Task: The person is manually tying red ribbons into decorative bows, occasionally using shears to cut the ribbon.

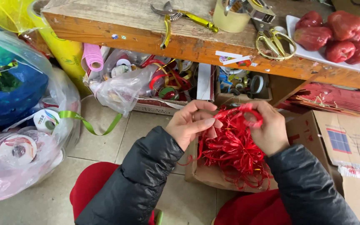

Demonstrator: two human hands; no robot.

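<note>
A tangled bunch of thin red ribbon (pixel 232 148) hangs between my two hands over an open cardboard box (pixel 207 175) on the floor. My left hand (pixel 190 123) pinches strands at the bunch's left side with thumb and fingers. My right hand (pixel 269 127) grips the right side, with a loop of red ribbon wound around its fingers. Both arms wear dark padded sleeves.
A worn wooden bench (pixel 146 35) runs across the top with pruning shears (pixel 180 16), gold scissors (pixel 273 41), a tape dispenser (pixel 240 12) and a white tray of red fruit (pixel 334 33). Ribbon spools fill clear plastic bags (pixel 17 141) at left. Cardboard boxes (pixel 348 141) stand at right.
</note>
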